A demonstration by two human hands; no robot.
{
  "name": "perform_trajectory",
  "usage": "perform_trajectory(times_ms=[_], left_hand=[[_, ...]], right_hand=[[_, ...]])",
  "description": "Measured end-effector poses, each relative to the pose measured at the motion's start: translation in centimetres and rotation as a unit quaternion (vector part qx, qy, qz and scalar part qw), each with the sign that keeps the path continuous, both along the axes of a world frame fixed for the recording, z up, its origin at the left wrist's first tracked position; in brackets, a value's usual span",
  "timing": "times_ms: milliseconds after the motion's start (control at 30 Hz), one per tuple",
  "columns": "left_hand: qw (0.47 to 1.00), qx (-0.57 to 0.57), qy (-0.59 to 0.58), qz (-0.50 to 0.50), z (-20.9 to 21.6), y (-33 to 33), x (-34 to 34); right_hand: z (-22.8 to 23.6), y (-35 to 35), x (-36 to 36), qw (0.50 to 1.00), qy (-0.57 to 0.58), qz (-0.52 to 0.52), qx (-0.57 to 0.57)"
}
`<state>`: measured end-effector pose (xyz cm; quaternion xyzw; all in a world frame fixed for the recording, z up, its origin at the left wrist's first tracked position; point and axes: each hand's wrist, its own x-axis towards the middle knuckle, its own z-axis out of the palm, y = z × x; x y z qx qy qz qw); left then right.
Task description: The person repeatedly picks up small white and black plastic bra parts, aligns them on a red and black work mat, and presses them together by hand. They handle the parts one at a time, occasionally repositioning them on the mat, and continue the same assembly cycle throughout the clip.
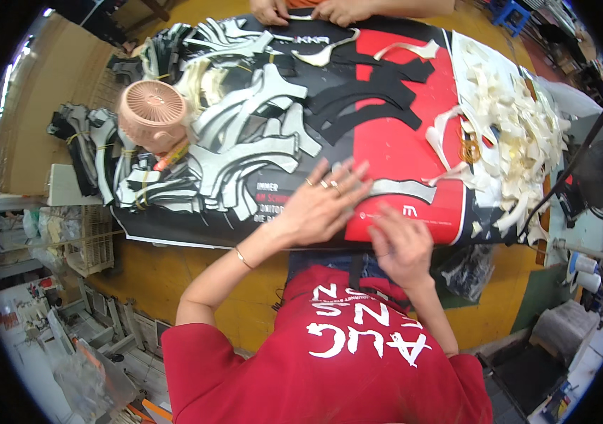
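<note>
The left hand [321,205] lies spread over the left end of a grey curved strip [406,187] on the red part of the table cover [386,154], hiding that end. The right hand [405,249], apart from it, is bent and blurred just below the strip; any grip cannot be determined. Stacked grey pieces [245,154] and a pink fan [151,109] crowd the left. Black pieces [369,93] lie beyond; cream scraps [520,152] heap at right. A co-worker's hands [346,10] are at the far edge.
</note>
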<state>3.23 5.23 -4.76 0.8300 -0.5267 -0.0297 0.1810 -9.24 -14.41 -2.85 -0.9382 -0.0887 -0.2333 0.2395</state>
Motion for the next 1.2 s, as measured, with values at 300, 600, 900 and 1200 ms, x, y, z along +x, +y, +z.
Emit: perform_trajectory(times_ms=[300, 600, 900, 1200], left_hand=[[0.996, -0.007, 0.071, 0.048, 0.5, 1.5, -1.4], [0.984, 0.049, 0.113, 0.132, 3.9, 1.4, -1.3], [0.974, 0.056, 0.078, 0.204, 8.5, 7.0, 1.1], [0.937, 0.031, 0.004, 0.348, 10.0, 12.1, 5.5]], right_hand=[[-0.5, -1.2, 0.2, 0.986, 0.127, -0.086, -0.067], [1.6, -0.9, 2.9, 0.96, 0.273, -0.028, 0.051], [6.1, 1.7, 4.6, 0.976, 0.125, 0.046, 0.172], [16.9, -1.5, 0.0, 0.639, 0.018, 0.538, 0.549]])
